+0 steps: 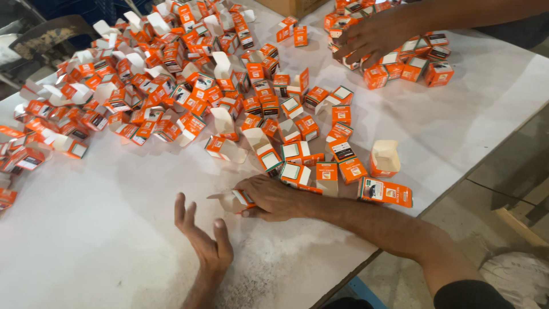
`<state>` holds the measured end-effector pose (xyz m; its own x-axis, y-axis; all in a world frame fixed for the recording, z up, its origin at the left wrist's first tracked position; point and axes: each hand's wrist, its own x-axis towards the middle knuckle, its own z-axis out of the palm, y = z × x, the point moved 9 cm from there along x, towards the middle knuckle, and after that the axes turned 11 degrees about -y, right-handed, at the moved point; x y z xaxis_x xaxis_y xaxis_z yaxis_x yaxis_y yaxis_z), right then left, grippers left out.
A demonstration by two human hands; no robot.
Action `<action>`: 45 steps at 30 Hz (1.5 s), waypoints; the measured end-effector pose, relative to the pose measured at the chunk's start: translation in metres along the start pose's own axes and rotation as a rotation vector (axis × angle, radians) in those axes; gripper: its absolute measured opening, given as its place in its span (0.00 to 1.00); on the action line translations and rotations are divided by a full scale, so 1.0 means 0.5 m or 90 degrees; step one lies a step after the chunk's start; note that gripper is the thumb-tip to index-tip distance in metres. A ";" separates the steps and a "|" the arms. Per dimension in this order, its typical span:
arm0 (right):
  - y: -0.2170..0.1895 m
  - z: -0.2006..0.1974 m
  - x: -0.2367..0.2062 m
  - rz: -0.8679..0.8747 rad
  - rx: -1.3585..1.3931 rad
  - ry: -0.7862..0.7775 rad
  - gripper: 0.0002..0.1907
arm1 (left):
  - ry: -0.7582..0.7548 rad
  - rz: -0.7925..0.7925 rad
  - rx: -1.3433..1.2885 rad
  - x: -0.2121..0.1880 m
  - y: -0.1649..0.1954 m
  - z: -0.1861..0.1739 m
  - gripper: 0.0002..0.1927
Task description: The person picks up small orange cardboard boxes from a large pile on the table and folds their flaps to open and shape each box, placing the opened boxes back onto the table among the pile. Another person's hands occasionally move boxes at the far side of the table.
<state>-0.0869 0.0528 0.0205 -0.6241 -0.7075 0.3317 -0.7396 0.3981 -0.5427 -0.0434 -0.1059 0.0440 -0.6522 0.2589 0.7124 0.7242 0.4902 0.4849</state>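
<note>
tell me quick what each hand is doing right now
Left hand: open, palm up, fingers spread, holding nothing.
Right hand: closed on a small orange and white cardboard box on the white table.

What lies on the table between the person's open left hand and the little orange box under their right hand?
Nothing: in the head view only bare white table separates the open left hand from the orange box that the right hand grips.

Small box (237, 200) under right hand (274, 197): orange, white flaps. Box pile (171, 86) beyond hand: orange-and-white, some dark panels. Table (86, 229) beneath left hand (203, 240): white, grey-speckled near wrist.
</note>
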 end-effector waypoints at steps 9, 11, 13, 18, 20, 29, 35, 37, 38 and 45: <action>-0.065 0.010 -0.049 0.023 -0.072 0.009 0.32 | -0.028 -0.403 -0.212 -0.010 -0.235 0.054 0.38; -0.065 0.006 -0.055 0.002 -0.056 0.003 0.31 | -0.067 -0.387 -0.158 0.006 -0.248 0.078 0.39; -0.040 -0.003 -0.055 0.022 -0.034 -0.012 0.31 | -0.087 -0.402 -0.087 0.036 -0.272 0.110 0.39; 0.090 -0.039 -0.059 0.220 -0.022 -0.050 0.30 | -0.184 -0.382 -0.050 0.149 -0.307 0.249 0.35; 0.086 -0.093 -0.058 0.151 -0.240 0.067 0.36 | -0.203 -0.332 -0.036 0.179 -0.284 0.288 0.32; 0.174 -0.109 -0.086 0.212 0.014 0.128 0.34 | -0.228 -0.377 -0.209 0.120 -0.222 0.243 0.28; 0.137 -0.053 -0.065 0.187 -0.036 0.053 0.34 | -0.277 -0.335 -0.183 0.034 -0.127 0.174 0.30; 0.126 -0.049 -0.059 0.164 -0.025 0.042 0.35 | -0.261 -0.283 -0.239 0.017 -0.101 0.157 0.31; 0.124 -0.048 -0.058 0.159 0.026 0.042 0.35 | -0.253 -0.257 -0.266 0.013 -0.091 0.150 0.32; 0.042 -0.018 -0.035 0.028 0.016 -0.016 0.37 | -0.306 -0.207 -0.263 0.019 -0.074 0.158 0.40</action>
<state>-0.0938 0.0788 0.0103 -0.6490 -0.7040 0.2885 -0.7051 0.4142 -0.5755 -0.0942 -0.0557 -0.0070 -0.8077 0.5374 0.2424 0.4394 0.2746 0.8553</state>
